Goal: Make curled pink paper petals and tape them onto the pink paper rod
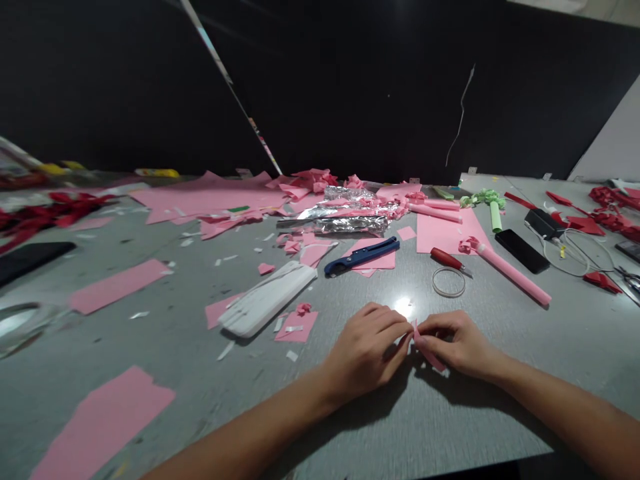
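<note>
Between my two hands is a small strip of pink paper point(433, 357), held just above the grey table near its front. My left hand point(373, 343) pinches one end with thumb and forefinger. On the other side, my right hand point(457, 343) pinches the strip close to the same spot, and a tail of it hangs below. Left of my hands lies a small pink sheet point(300, 331) with a tiny crumpled pink paper piece point(303, 309) on it. Beyond my right hand are a clear tape ring point(449, 283) and a red-handled tool point(447, 260).
A white case point(267, 300), a blue cutter point(363, 256) and pink sheets point(120, 287) lie to the left and ahead. Crumpled foil point(350, 225) is at the back. Rightward are a rolled pink paper tube point(515, 273), a phone point(522, 251) and a coiled cable point(580, 270).
</note>
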`<control>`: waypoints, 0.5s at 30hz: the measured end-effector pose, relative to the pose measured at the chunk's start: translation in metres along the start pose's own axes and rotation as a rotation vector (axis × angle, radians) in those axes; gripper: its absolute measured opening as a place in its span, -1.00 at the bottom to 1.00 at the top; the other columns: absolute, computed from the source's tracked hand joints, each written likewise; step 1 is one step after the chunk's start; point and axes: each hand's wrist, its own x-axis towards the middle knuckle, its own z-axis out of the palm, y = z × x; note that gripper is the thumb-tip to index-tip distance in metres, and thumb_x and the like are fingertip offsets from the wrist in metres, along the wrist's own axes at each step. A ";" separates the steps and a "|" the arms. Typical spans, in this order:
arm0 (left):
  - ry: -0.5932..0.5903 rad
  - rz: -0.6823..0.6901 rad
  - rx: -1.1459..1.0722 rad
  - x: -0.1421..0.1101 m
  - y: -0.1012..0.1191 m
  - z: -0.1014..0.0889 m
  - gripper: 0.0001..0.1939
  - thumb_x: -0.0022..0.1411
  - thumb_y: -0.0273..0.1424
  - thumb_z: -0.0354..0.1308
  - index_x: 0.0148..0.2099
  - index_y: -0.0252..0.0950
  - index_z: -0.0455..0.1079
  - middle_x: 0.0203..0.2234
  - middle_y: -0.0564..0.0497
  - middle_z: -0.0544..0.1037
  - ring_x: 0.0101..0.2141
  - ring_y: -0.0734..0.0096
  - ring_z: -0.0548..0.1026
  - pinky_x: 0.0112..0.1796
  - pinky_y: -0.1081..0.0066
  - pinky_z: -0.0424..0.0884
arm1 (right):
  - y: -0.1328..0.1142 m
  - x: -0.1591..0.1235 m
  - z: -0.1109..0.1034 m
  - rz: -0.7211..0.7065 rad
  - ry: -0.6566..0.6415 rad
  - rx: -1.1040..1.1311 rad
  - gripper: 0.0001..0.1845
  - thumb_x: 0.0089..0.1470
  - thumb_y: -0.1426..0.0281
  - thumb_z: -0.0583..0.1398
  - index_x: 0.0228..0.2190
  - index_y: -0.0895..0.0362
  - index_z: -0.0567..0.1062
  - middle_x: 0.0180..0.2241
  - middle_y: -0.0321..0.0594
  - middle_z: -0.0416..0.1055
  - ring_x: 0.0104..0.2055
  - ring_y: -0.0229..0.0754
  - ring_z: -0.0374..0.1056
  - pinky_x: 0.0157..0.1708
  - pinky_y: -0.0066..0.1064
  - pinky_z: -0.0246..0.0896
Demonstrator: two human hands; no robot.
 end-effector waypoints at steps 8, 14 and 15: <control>-0.017 -0.053 -0.055 -0.002 -0.001 0.002 -0.90 0.48 -0.52 0.16 -0.13 -0.28 0.49 -0.32 0.00 0.67 -0.34 0.29 0.56 -0.24 0.24 0.40 | 0.008 0.001 0.000 0.020 0.020 0.013 -0.61 0.32 0.17 0.29 -0.42 0.20 0.62 -0.61 -0.33 0.35 -0.59 -0.33 0.18 -0.54 -0.47 0.06; -0.031 -0.083 -0.056 -0.001 -0.001 0.003 -0.88 0.46 -0.49 0.15 -0.13 -0.27 0.52 -0.31 -0.04 0.69 -0.31 0.23 0.61 -0.24 0.23 0.43 | 0.007 0.001 -0.001 -0.010 0.028 -0.037 -0.58 0.35 0.09 0.30 -0.37 0.18 0.66 -0.60 -0.29 0.41 -0.57 -0.28 0.26 -0.53 -0.45 0.13; -0.036 -0.091 -0.065 -0.001 -0.001 0.003 -0.88 0.46 -0.49 0.15 -0.14 -0.27 0.52 -0.32 -0.03 0.68 -0.32 0.24 0.61 -0.24 0.23 0.43 | 0.007 0.001 -0.001 -0.004 0.024 -0.024 -0.56 0.35 0.07 0.30 -0.37 0.18 0.65 -0.62 -0.31 0.39 -0.59 -0.28 0.25 -0.54 -0.45 0.13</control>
